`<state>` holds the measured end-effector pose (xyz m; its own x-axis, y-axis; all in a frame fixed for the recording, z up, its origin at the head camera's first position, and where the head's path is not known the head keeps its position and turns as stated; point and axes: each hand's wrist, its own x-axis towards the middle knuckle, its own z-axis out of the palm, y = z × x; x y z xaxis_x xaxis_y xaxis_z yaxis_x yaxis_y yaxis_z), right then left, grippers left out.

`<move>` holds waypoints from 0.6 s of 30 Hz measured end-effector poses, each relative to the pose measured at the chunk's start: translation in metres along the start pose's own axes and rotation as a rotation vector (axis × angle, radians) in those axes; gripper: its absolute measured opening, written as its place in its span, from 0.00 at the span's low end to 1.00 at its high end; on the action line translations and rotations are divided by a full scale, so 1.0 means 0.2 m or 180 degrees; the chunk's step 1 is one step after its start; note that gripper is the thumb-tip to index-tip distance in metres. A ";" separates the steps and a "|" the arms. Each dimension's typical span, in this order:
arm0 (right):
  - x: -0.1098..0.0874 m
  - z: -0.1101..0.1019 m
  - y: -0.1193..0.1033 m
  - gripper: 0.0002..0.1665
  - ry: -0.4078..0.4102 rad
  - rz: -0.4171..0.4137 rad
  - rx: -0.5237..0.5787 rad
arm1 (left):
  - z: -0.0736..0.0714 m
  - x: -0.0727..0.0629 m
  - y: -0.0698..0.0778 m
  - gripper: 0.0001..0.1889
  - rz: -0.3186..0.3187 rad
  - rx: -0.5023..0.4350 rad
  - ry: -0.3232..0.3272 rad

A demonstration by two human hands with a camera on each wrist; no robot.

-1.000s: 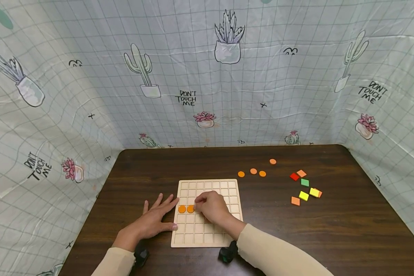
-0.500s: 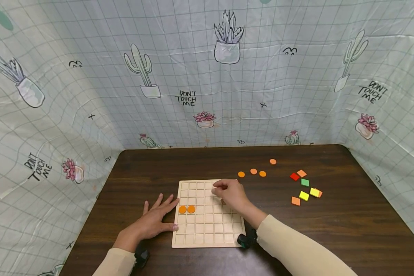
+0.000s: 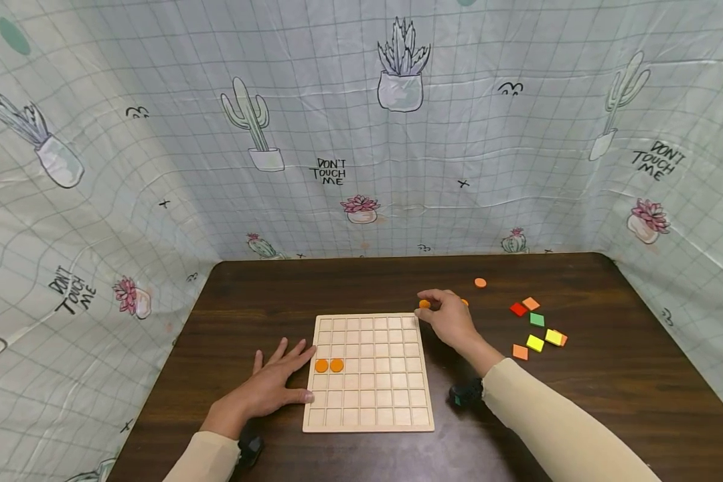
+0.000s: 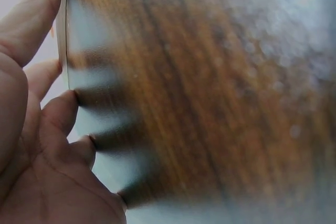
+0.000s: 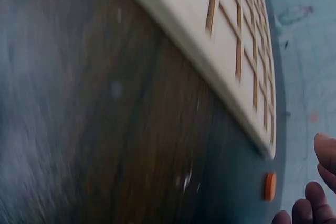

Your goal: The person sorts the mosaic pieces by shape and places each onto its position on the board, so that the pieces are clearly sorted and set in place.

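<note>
A pale wooden board [image 3: 367, 381] with a grid of square recesses lies flat on the table. Two orange discs [image 3: 337, 365] sit side by side in cells at its left. My left hand [image 3: 262, 391] is spread, its thumb and fingertips at the board's left edge; the left wrist view shows the fingers [image 4: 58, 114] against that edge. Just past the board's far right corner, my right hand [image 3: 454, 325] has thumb and forefinger parted around an orange disc [image 3: 424, 304]. In the right wrist view this disc [image 5: 270, 186] stands apart from the fingers.
Behind the right hand another orange disc [image 3: 464, 303] peeks out, and a further disc [image 3: 480, 283] lies farther back. Several square tiles, including a red tile [image 3: 519, 309] and a green tile [image 3: 537, 320], are scattered at the right. A printed curtain [image 3: 361, 134] surrounds the dark table [image 3: 265, 288].
My right hand has moved from the board's middle, beside the second disc, up and right to the loose discs, covering one of them. My left hand has stayed at the board's edge.
</note>
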<state>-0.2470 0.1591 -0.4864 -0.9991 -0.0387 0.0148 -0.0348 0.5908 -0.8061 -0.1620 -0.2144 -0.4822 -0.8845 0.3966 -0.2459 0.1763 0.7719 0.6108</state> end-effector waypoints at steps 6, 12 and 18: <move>0.05 -0.02 0.05 0.26 0.0072 0.0044 -0.0079 | 0.00 0.00 0.00 0.48 -0.0002 0.0001 0.0028; 0.07 0.00 0.09 0.27 0.0013 0.0051 -0.0151 | 0.00 0.00 0.01 0.48 0.0020 -0.0030 0.0041; 0.09 0.00 0.11 0.26 0.0008 0.0045 -0.0306 | 0.01 0.00 0.00 0.48 -0.0017 -0.0011 0.0037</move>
<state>-0.2654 0.1723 -0.5037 -0.9996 -0.0278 0.0054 -0.0225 0.6659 -0.7457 -0.1620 -0.2140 -0.4838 -0.8904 0.3866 -0.2403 0.1701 0.7722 0.6122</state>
